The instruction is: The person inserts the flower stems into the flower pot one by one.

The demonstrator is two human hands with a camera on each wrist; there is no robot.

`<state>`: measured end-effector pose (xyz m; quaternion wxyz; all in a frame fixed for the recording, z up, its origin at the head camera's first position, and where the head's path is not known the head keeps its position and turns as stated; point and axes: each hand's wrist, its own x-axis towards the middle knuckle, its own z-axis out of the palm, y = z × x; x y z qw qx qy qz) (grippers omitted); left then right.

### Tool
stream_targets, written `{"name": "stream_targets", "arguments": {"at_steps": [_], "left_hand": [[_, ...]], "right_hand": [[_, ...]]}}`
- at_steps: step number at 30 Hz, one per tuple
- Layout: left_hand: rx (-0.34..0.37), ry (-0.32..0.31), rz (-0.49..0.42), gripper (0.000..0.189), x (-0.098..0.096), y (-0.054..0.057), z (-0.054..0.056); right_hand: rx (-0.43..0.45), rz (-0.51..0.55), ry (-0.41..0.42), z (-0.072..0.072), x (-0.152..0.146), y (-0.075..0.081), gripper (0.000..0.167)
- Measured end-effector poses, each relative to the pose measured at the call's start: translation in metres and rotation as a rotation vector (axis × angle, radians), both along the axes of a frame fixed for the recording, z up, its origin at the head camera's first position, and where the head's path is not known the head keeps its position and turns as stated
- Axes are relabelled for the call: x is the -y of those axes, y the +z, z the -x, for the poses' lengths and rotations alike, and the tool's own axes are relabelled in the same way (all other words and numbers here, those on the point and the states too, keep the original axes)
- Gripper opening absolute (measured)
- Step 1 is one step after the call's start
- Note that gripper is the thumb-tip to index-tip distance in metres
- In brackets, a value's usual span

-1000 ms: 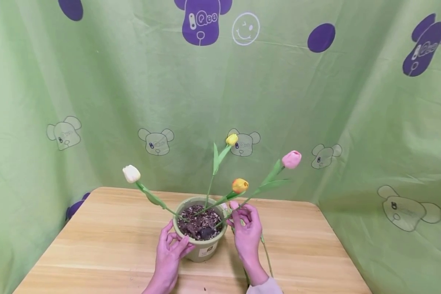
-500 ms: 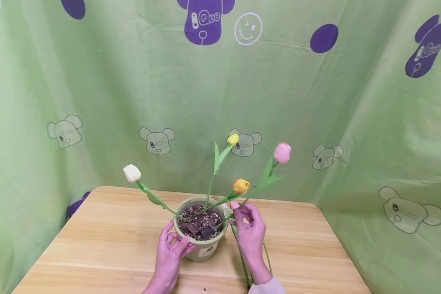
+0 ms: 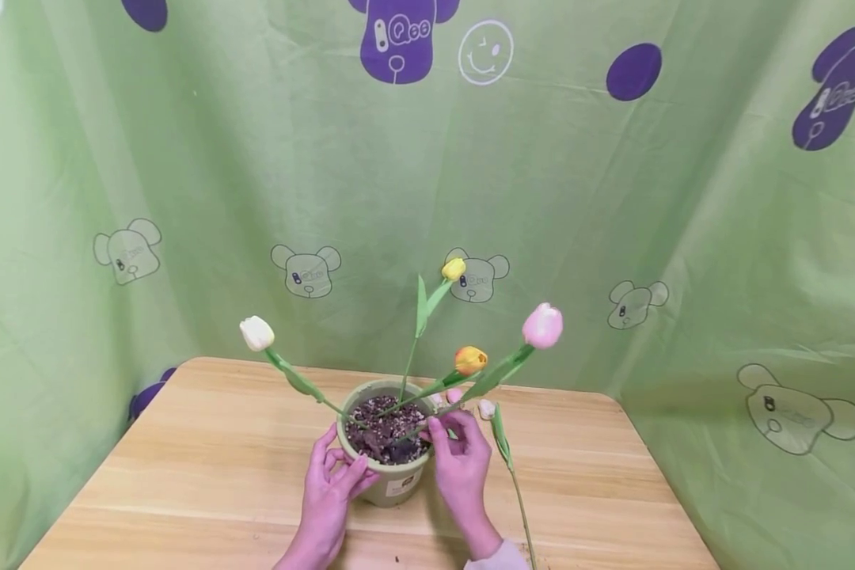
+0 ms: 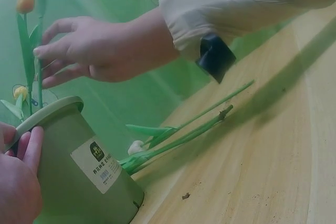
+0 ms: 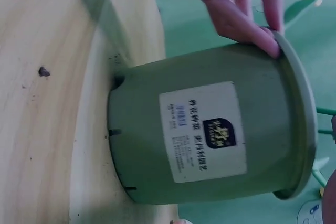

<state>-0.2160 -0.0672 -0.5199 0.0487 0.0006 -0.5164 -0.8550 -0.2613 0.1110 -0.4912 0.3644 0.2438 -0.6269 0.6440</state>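
A green flowerpot filled with dark soil stands on the table. My left hand holds its front-left rim, thumb on top and fingers against the side. At the right rim, my right hand pinches the lower stem of a pink tulip, which leans right. The left wrist view shows those right fingers around an upright stem above the pot. A white tulip leans left from the soil, a yellow tulip rises at the back, and an orange tulip tilts right.
Loose tulips lie on the wooden table right of the pot, one pale pink tulip with its stem toward the front edge. Soil crumbs dot the tabletop. A green printed curtain hangs behind and on both sides.
My right hand has moved left and down along the pink tulip's stem to the pot's rim. The pink bloom has swung left and turned. My left hand stays on the rim.
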Motion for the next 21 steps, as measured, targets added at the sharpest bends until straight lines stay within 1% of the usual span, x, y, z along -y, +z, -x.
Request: {"name": "stream_targets", "arguments": {"at_steps": [3,5,7,11,13,19,21], "left_hand": [[0.004,0.0,0.001,0.078,0.0,0.0,0.0],[0.006,-0.003,0.001,0.078,0.0,0.0,0.001],[0.013,-0.004,-0.003,0.078,0.0,0.0,0.001],[0.02,-0.005,-0.005,0.078,0.0,-0.001,0.002],[0.022,-0.003,-0.007,0.078,0.0,-0.001,0.002],[0.007,-0.003,-0.009,0.077,0.001,0.001,0.001],[-0.001,-0.003,-0.007,0.077,0.001,0.001,0.001]], "right_hand": [[-0.065,-0.077,-0.027,0.003,0.006,-0.002,0.019],[-0.085,-0.108,-0.052,0.004,0.01,-0.003,0.019],[-0.075,-0.101,-0.075,0.006,0.013,-0.003,0.018],[0.008,-0.032,-0.102,0.009,0.016,-0.002,0.015],[0.032,-0.011,-0.112,0.01,0.016,-0.002,0.014],[0.036,-0.046,-0.126,0.016,0.017,-0.003,0.015],[0.025,-0.066,-0.137,0.017,0.018,-0.002,0.015]]}}
